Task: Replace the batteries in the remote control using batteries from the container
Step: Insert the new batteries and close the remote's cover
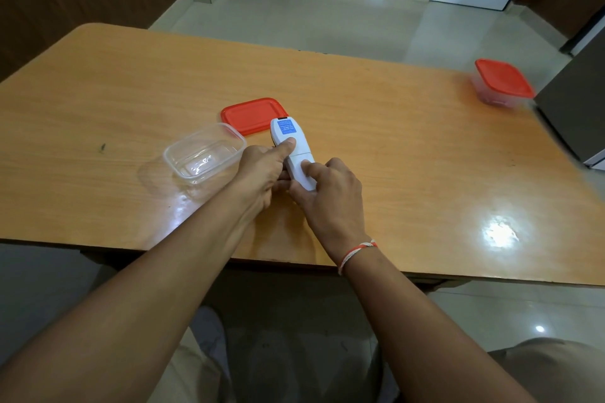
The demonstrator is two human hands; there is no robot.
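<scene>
Both hands grip the remote face-down: left hand steadies it, right hand thumbs the battery cover near the empty container.

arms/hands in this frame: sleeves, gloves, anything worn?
Both forearms are bare to the bottom edge of the frame: no sleeves, no gloves. The right hand has a red-and-white twisted thread band around its wrist. The left hand wears nothing visible; no rings or watch show.
</scene>
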